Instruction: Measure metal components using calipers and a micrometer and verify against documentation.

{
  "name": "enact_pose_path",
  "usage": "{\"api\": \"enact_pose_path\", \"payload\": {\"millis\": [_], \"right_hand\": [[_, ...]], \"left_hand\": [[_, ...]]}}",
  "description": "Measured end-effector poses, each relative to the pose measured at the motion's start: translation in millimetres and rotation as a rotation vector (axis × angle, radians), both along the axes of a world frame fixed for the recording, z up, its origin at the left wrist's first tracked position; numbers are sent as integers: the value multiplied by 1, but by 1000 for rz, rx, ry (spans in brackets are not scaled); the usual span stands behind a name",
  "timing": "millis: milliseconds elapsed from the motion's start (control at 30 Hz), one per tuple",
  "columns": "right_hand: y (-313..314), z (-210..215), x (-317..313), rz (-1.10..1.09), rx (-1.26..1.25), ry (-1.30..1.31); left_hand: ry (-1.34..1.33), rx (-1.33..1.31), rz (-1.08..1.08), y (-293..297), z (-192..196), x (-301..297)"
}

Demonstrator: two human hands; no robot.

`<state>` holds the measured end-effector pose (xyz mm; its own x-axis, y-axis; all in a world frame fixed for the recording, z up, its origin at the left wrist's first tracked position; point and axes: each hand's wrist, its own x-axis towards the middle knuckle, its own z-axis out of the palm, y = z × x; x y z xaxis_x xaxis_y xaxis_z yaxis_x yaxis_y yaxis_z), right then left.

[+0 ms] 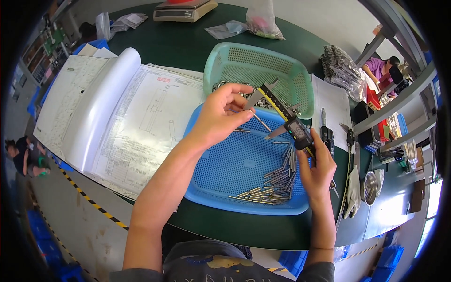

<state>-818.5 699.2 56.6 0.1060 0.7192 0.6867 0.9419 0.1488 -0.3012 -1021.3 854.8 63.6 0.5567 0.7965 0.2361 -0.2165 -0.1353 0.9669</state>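
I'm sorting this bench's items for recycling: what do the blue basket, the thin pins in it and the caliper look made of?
Blue basket: likely moulded plastic, matte, evenly perforated. Pins: apparently metal, grey with a bright sheen. Caliper, held in the right hand: metal jaws and beam with a yellow scale, dark housing probably plastic. The left hand pinches one pin.

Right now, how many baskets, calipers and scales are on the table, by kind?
Blue basket: 1
Green basket: 1
Digital caliper, held in the right hand: 1
Weighing scale: 1
Total: 4
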Motion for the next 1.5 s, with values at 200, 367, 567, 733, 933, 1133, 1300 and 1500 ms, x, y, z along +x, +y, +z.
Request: {"api": "enact_pose_path", "payload": {"millis": [200, 367, 567, 733, 933, 1133, 1300, 1500], "right_hand": [[1, 1, -1, 31, 13, 23], [2, 0, -1, 36, 44, 52], [0, -1, -2, -32, 9, 74], [-1, -2, -1, -62, -39, 59], [-1, -3, 1, -56, -48, 51], [2, -3, 3, -28, -83, -54], [1, -3, 3, -111, -22, 37], [1, -4, 1, -92, 0, 54]], "left_hand": [[-20, -100, -28, 0, 5, -5], [-22, -115, -19, 0, 7, -6], [0, -121, -10, -1, 7, -6], [17, -135, -7, -1, 6, -4], [51, -128, -6, -1, 5, -3], [108, -111, 15, 0, 2, -2], [501, 156, 201, 1, -9, 3], [565, 808, 191, -26, -21, 20]]}}
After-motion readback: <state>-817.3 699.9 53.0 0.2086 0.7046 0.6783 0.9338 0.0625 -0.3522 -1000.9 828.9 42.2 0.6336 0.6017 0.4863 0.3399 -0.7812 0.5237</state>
